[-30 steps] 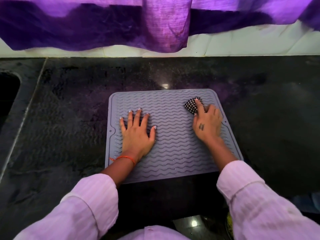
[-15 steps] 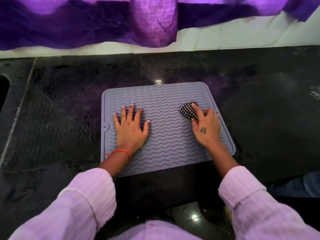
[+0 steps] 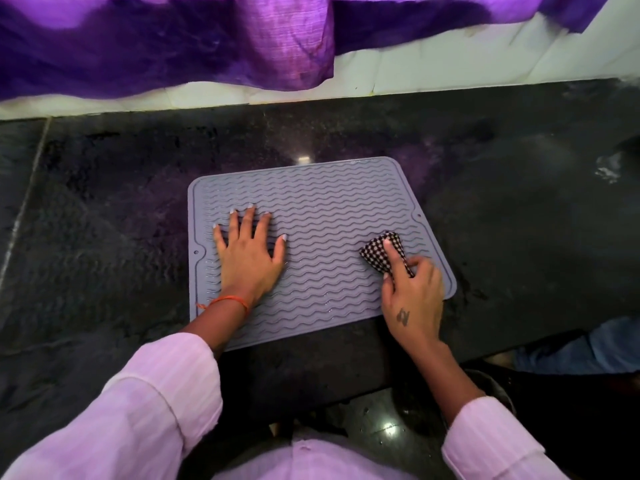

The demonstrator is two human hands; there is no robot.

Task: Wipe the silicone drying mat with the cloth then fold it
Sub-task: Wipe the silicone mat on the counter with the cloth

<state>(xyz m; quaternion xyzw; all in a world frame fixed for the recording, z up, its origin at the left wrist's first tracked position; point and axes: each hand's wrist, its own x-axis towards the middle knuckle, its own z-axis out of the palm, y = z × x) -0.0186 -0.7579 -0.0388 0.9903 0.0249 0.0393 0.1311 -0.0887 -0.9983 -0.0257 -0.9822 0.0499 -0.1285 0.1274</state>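
While the grey silicone mat (image 3: 322, 244) lies flat on the dark surface (image 3: 104, 237), the left hand (image 3: 247, 252) rests on its left half w/ fingers straight and spread, holding nothing. Right hand (image 3: 412, 299) is on the mat's right side near the edge; its grip pinches a small checked cloth (image 3: 381, 252), index finger pressing it down on the mat.

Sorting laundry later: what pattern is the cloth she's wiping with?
The cloth is a small black-and-white check, seen best in the head view.
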